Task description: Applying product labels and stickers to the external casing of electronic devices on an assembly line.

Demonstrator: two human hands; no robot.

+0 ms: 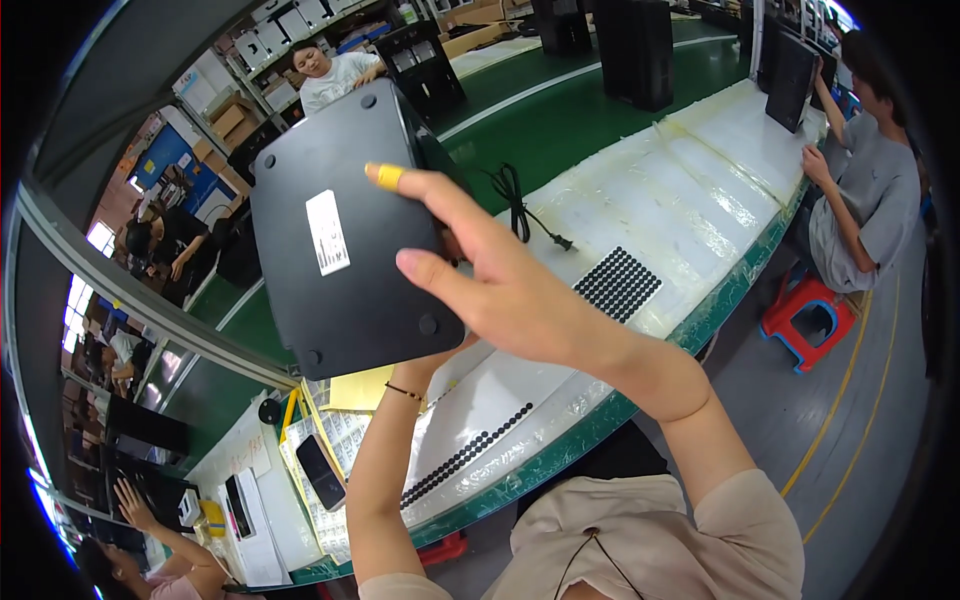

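Note:
A black box-shaped device (370,230) is held up tilted, its flat underside facing me. Round black feet sit at its corners, and a white label (327,232) is stuck on its face. My left hand (452,354) supports the lower edge from below; most of its fingers are hidden behind the device. In front of the right side is my right hand (490,275), thumb and index finger spread apart. A yellow finger cover (385,177) wraps the index fingertip, which is over the underside. The other right fingers are partly hidden; whether they touch the device I cannot tell.
On the plastic-covered table lie a sheet of black round pads (620,284), a strip of similar pads (468,456), a coiled black cable (512,200) and a phone (321,470). A green conveyor (550,110) runs beyond. Co-workers sit at right (865,190) and lower left (165,560).

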